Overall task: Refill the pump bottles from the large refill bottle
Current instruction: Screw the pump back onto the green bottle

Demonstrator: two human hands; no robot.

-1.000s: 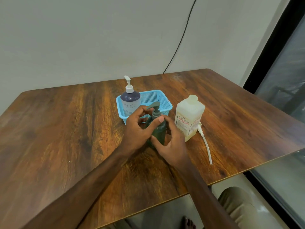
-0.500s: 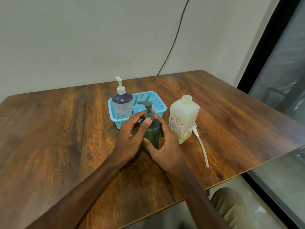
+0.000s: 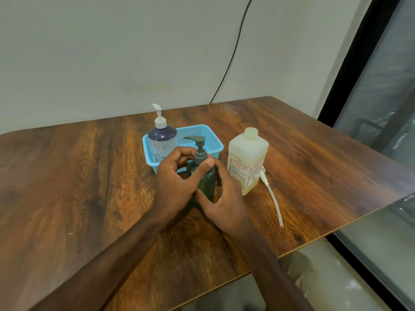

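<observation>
1. i see the dark green pump bottle standing upright on the wooden table, just below the middle of the frame, with its grey pump head pointing to the left.
2. my left hand is curled around the collar of that bottle, thumb tip pressed on the right side of the neck and fingers wrapped behind it.
3. my right hand grips the lower body of the same bottle from the right, thumb across the front and fingers behind.
4. the large refill bottle, pale and square with a printed label, stands upright just right of my hands, its top showing a plain neck with no pump.
5. a white pump tube lies on the table at the right of the refill bottle, one end touching its base and the other end toward the lower right.
6. the blue basket sits behind the green bottle, above the middle of the frame.
7. a second pump bottle, dark blue on top with a white pump, stands in the left part of that basket.
8. a black cable runs down the wall in the upper middle of the frame.
</observation>
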